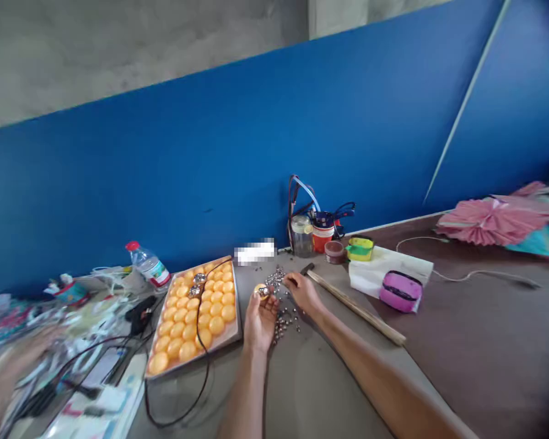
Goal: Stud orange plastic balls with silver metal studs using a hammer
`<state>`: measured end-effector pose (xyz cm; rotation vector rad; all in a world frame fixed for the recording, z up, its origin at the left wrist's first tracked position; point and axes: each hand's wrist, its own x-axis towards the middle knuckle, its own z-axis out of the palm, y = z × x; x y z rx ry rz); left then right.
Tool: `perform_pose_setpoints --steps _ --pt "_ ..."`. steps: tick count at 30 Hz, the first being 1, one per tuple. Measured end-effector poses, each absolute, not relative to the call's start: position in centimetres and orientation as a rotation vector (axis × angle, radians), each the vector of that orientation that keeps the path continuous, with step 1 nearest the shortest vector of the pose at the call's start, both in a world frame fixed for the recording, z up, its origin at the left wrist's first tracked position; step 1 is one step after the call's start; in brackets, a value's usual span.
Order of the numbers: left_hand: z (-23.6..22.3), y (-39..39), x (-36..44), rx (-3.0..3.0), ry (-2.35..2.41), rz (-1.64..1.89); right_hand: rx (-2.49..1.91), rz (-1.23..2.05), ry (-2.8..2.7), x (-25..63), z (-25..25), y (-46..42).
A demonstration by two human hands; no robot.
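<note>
Between the thumb and fingers of my left hand is an orange ball, part of its surface covered with shiny silver pieces. My right hand hovers at the right side of a scatter of small silver beads, fingertips pinched together. Whatever may be between those fingertips is too small to make out. Left of my hands lies a shallow tray filled with rows of orange balls. Two balls with silver surfaces sit among them, and a dark cable crosses the tray.
A hammer lies right of my right hand. Behind stand a glass jar, an orange cup and a yellow container. A purple pouch rests on white paper. At far left, another person's blurred hand is over clutter beside a bottle.
</note>
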<state>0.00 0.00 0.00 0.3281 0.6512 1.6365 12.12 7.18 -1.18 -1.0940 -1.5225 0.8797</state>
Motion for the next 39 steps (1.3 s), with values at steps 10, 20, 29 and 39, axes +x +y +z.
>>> perform_pose_setpoints --steps 10,20,29,39 --pt "0.2 -0.2 0.0 0.375 0.65 1.642 -0.683 1.55 -1.094 11.0 -0.4 6.4" --pt "0.1 -0.3 0.1 0.42 0.659 1.664 -0.636 1.652 -1.143 10.3 0.7 5.0" --pt "-0.1 -0.1 0.3 0.453 0.678 1.679 -0.759 1.58 -1.256 9.9 0.8 4.8" --pt "-0.2 -0.1 0.5 0.538 0.757 1.684 -0.871 1.559 -1.351 9.9 0.8 4.9"
